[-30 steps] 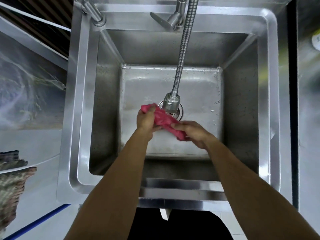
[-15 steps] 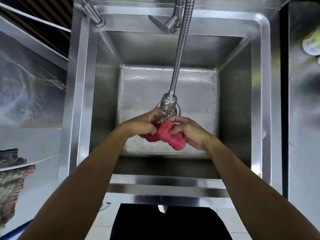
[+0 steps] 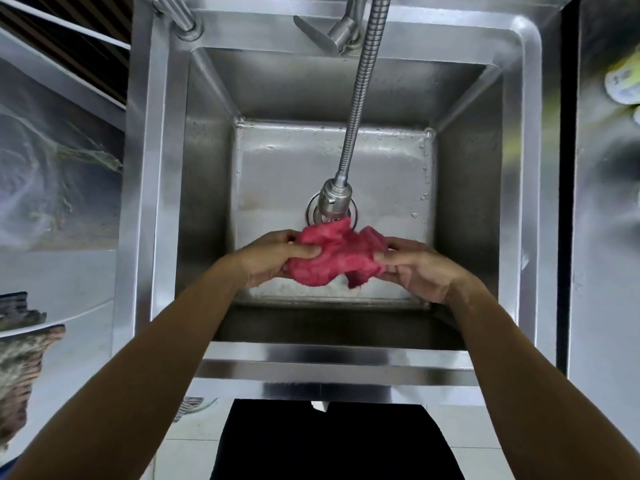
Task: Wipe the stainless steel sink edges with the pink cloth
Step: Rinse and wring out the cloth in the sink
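Note:
A crumpled pink cloth [image 3: 335,258] hangs above the basin of the stainless steel sink [image 3: 152,209], just below the faucet's spray head [image 3: 334,198]. My left hand [image 3: 277,258] grips the cloth's left side with thumb on top. Its right side is pinched by my right hand [image 3: 412,268]. Both hands are inside the basin, away from the sink's flat edges. The cloth hides part of the drain.
A flexible metal hose [image 3: 362,98] runs from the back rim down to the spray head, with a lever handle [image 3: 313,32] beside it. A second steel surface [image 3: 606,237] lies to the right with a pale object [image 3: 623,81] on it. A woven basket [image 3: 20,368] sits at the left.
The cloth, twisted into a roll a second ago, is now spread wider between my hands. Both hands moved apart and slightly toward me.

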Tool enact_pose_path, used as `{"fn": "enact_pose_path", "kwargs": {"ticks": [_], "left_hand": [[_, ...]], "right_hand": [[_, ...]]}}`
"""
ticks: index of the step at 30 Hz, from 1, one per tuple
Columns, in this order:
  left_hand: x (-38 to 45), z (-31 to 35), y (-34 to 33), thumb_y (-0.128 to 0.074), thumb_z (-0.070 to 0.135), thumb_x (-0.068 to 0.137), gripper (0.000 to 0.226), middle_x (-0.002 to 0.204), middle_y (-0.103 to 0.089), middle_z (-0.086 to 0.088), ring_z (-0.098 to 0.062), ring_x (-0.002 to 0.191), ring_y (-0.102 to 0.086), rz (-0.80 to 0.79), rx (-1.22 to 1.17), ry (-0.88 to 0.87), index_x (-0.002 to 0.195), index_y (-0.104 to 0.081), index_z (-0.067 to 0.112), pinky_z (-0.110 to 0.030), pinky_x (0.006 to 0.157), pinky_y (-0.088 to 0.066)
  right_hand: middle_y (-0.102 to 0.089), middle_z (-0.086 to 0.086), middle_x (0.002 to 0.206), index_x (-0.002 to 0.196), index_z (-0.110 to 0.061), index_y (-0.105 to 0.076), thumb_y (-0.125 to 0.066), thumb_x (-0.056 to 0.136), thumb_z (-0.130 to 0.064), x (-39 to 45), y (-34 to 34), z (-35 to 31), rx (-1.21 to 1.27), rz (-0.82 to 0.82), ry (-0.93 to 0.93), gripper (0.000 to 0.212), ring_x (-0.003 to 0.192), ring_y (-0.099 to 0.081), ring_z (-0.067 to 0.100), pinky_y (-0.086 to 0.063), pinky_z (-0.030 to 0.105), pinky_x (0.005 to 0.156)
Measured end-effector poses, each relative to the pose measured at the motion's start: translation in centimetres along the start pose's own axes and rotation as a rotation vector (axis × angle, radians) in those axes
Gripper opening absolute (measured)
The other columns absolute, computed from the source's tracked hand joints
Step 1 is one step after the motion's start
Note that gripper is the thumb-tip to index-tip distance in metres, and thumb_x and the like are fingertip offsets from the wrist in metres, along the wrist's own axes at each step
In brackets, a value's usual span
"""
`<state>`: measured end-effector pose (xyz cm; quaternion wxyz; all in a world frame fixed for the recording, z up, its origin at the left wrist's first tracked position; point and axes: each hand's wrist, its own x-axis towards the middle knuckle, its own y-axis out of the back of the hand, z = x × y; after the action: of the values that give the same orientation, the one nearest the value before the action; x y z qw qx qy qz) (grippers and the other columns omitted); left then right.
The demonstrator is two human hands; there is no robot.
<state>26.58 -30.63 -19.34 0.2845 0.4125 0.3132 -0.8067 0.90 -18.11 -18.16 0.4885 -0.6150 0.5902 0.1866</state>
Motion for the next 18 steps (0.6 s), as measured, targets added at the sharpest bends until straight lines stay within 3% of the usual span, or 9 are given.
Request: {"fn": "enact_pose_path", "kwargs": {"ticks": [2,4,6,8,10,12,14,16,18], "left_hand": [[-0.8,-0.3,-0.4,-0.083,0.024,0.084,0.062,0.123,-0.074,-0.014,-0.027,0.104,-0.076,0.111,-0.038,0.055,0.137,-0.055,0.010,-0.036,0.086,-0.064],[-1.5,-0.6,-0.7,-0.082,0.023,0.088,0.059,0.120,-0.072,-0.014,-0.027,0.096,-0.077,0.229,-0.039,0.058,0.136,-0.050,0.018,-0.033,0.078,-0.065],[-1.9,-0.9,-0.8,-0.081,0.024,0.090,0.053,0.116,-0.074,-0.012,-0.029,0.096,-0.078,0.278,0.045,-0.011,0.133,-0.052,0.028,-0.036,0.083,-0.065],[-2.4,-0.5,-1.0,-0.082,0.026,0.088,0.040,0.114,-0.076,-0.006,-0.025,0.101,-0.076,0.200,0.145,-0.088,0.125,-0.066,0.029,-0.038,0.094,-0.061],[-2.5,0.0,-1.2,-0.089,0.029,0.081,0.047,0.114,-0.075,0.004,-0.016,0.104,-0.073,0.085,0.390,-0.109,0.125,-0.071,0.029,-0.030,0.098,-0.058],[-1.6,0.3,-1.4,-0.091,0.027,0.077,0.052,0.109,-0.072,0.009,-0.013,0.100,-0.070,0.079,0.748,-0.140,0.125,-0.071,0.026,-0.023,0.088,-0.052],[-0.8,0.8,-1.3,-0.087,0.028,0.082,0.029,0.094,-0.070,0.007,-0.015,0.092,-0.068,0.171,0.967,-0.196,0.108,-0.076,0.024,-0.024,0.076,-0.045],[-0.1,1.3,-0.4,-0.084,0.032,0.085,0.014,0.089,-0.068,0.003,-0.012,0.088,-0.065,0.212,0.933,-0.237,0.085,-0.075,0.022,-0.023,0.071,-0.045],[0.2,1.8,0.7,-0.082,0.034,0.087,0.017,0.105,-0.069,0.006,-0.007,0.102,-0.064,0.198,0.706,-0.213,0.090,-0.076,0.018,-0.016,0.077,-0.047]], "right_hand": [[-0.075,0.014,0.120,0.147,0.000,-0.047,-0.077,0.081,-0.005,-0.4,-0.1,-0.1,0.004,0.080,0.001,0.073,0.110,-0.073,0.025,-0.058,0.029,0.094],[-0.077,0.011,0.118,0.150,-0.020,-0.036,-0.077,0.083,0.001,-1.3,-0.4,-0.3,-0.048,0.128,0.006,0.082,0.109,-0.074,0.024,-0.055,0.029,0.090],[-0.076,0.009,0.120,0.146,-0.043,-0.023,-0.082,0.081,0.003,-2.0,-1.5,-0.4,-0.216,0.120,0.046,0.098,0.109,-0.074,0.018,-0.050,0.023,0.090],[-0.069,0.005,0.127,0.151,-0.036,-0.030,-0.088,0.076,0.000,-1.8,-2.6,-0.3,-0.496,0.119,0.079,0.101,0.108,-0.072,0.014,-0.049,0.015,0.090],[-0.062,0.001,0.125,0.146,-0.026,-0.047,-0.088,0.076,-0.007,-0.8,-3.8,0.4,-0.879,0.189,0.126,0.084,0.107,-0.065,0.015,-0.046,0.012,0.087],[-0.061,0.002,0.117,0.125,-0.022,-0.065,-0.084,0.082,-0.014,0.5,-4.1,0.9,-1.115,0.297,0.217,0.048,0.106,-0.062,0.021,-0.045,0.021,0.089],[-0.047,0.000,0.119,0.112,-0.024,-0.072,-0.078,0.090,-0.029,1.3,-3.7,0.8,-1.153,0.343,0.256,0.024,0.111,-0.053,0.020,-0.041,0.025,0.098],[-0.041,-0.006,0.127,0.107,-0.029,-0.076,-0.076,0.090,-0.042,1.8,-3.0,0.3,-1.166,0.371,0.250,0.021,0.122,-0.039,0.016,-0.034,0.027,0.106],[-0.067,-0.008,0.112,0.100,-0.022,-0.079,-0.079,0.088,-0.034,2.1,-2.6,-0.3,-0.819,0.391,0.270,0.017,0.111,-0.059,0.014,-0.048,0.025,0.097]]}}
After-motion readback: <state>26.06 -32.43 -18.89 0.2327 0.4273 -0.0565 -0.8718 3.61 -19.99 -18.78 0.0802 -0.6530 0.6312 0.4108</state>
